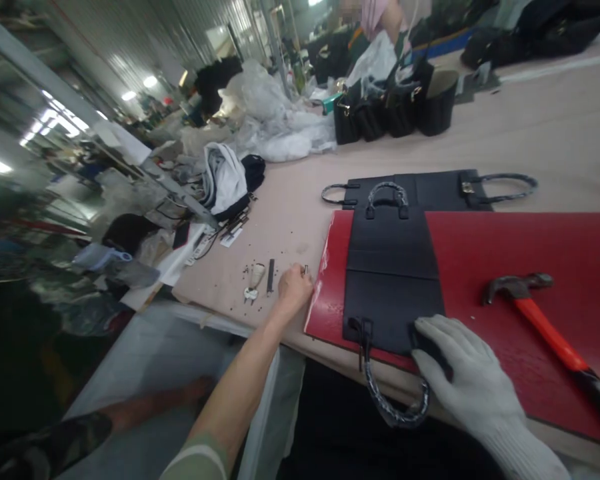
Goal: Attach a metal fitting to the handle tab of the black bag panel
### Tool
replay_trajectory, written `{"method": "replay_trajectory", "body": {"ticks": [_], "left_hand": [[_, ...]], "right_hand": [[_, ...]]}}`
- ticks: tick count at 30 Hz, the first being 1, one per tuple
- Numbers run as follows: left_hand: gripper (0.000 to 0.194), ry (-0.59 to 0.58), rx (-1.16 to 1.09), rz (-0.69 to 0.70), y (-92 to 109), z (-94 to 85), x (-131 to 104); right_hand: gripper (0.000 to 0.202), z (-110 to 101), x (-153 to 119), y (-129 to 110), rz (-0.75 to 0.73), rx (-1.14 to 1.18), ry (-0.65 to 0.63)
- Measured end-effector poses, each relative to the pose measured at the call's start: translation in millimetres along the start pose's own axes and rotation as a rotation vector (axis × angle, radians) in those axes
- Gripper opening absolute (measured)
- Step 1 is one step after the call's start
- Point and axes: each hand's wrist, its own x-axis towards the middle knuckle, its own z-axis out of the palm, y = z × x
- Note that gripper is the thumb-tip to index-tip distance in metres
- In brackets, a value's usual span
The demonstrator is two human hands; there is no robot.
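My bare left hand (295,288) is closed at the left edge of the red board, with a small metal piece (306,270) poking out by its fingertips; most of that piece is hidden. A white knitted glove covers my right hand (463,373), which grips the lower right corner of a black leather bag panel (393,267) between thumb and fingers. The panel lies flat on the red board (480,250). One wrapped handle (387,193) is at its far end, and another handle (397,417) hangs over the table's front edge.
A claw hammer (535,313) with a red handle lies on the board at right. Left of my hand are a dark metal bar (271,276), a white-handled tool (253,283) and scattered bits. Another panel (430,190) lies behind; black bags (395,107) and plastic wrap stand farther back.
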Motion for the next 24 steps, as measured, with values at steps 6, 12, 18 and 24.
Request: {"method": "replay_trajectory", "body": {"ticks": [6, 12, 18, 24], "left_hand": [[0.027, 0.012, 0.141, -0.042, -11, -12.6, 4], [0.029, -0.068, 0.271, -0.215, -53, -38.7, 29], [0.022, -0.207, 0.322, -0.282, -70, -36.6, 51], [0.029, -0.179, 0.352, -0.248, -93, -28.2, 61]], "right_hand": [[0.040, 2, 0, 3, -0.004, -0.007, -0.046], [0.036, 2, -1, -2, 0.033, 0.005, -0.049], [0.033, -4, 0, -13, 0.105, 0.088, -0.082], [0.033, -7, 0, -17, 0.136, 0.135, -0.084]]}}
